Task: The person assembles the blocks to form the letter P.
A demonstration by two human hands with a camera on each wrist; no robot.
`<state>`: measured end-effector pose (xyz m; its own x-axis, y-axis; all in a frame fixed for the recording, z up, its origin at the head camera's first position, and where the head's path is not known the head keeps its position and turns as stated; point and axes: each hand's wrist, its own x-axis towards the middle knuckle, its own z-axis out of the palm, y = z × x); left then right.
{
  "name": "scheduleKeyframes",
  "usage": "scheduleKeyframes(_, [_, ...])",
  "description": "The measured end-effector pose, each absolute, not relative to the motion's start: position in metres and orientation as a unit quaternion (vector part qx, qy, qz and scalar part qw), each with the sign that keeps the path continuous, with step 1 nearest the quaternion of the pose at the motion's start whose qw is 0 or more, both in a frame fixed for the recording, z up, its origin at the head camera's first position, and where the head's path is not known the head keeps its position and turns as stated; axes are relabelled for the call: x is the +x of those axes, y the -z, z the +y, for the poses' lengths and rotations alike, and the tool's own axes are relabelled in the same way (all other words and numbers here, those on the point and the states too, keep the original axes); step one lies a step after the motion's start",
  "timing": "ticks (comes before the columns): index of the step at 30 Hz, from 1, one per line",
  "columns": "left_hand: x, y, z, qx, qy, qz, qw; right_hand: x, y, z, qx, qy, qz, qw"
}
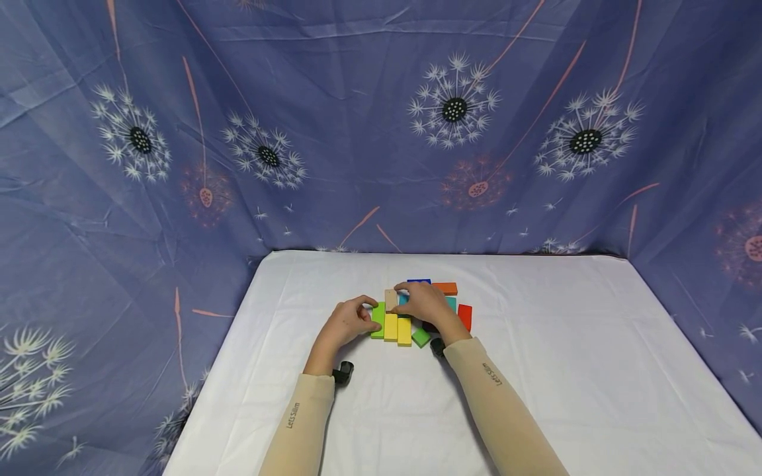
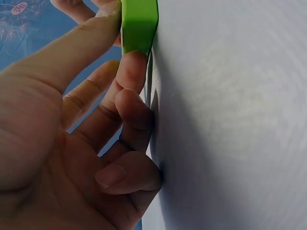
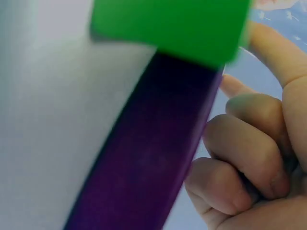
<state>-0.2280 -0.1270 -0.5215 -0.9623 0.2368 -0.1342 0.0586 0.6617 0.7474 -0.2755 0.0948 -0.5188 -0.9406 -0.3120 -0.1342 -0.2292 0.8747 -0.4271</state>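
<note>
On the white table, my left hand [image 1: 348, 322] grips a light green block [image 1: 378, 311] at the left end of a cluster of coloured blocks. The left wrist view shows the thumb and a finger at this green block's end [image 2: 139, 28]. My right hand [image 1: 427, 303] reaches over the cluster and pinches a plain wooden block [image 1: 390, 299] between thumb and index finger. Its other fingers [image 3: 244, 139] are curled in the right wrist view. Two yellow blocks [image 1: 404, 332] lie side by side just below the wooden block. A teal block [image 1: 403, 304] is partly covered by the right hand.
A small green block [image 1: 421, 338] and a dark purple block [image 3: 144, 143] lie near the right wrist. Red [image 1: 465, 317], orange [image 1: 445, 289] and blue [image 1: 419, 281] blocks edge the cluster at right and back. A patterned curtain [image 1: 357, 132] hangs behind the white table [image 1: 565, 370].
</note>
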Motion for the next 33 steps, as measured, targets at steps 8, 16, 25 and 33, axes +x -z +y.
scheduleKeyframes(8, [-0.228, 0.523, -0.128, 0.084, -0.411, 0.901, 0.109, -0.278, 0.521, 0.096, -0.123, 0.244, 0.958, 0.082])
scheduleKeyframes(16, [-0.228, 0.523, -0.129, 0.089, -0.412, 0.900, 0.112, -0.282, 0.515, 0.095, -0.124, 0.252, 0.957, 0.069])
scheduleKeyframes(25, [-0.229, 0.524, -0.129, 0.089, -0.416, 0.897, 0.116, -0.290, 0.507, 0.088, -0.112, 0.256, 0.958, 0.063])
scheduleKeyframes(33, [-0.229, 0.525, -0.129, 0.087, -0.415, 0.899, 0.112, -0.294, 0.504, 0.083, -0.112, 0.249, 0.960, 0.064])
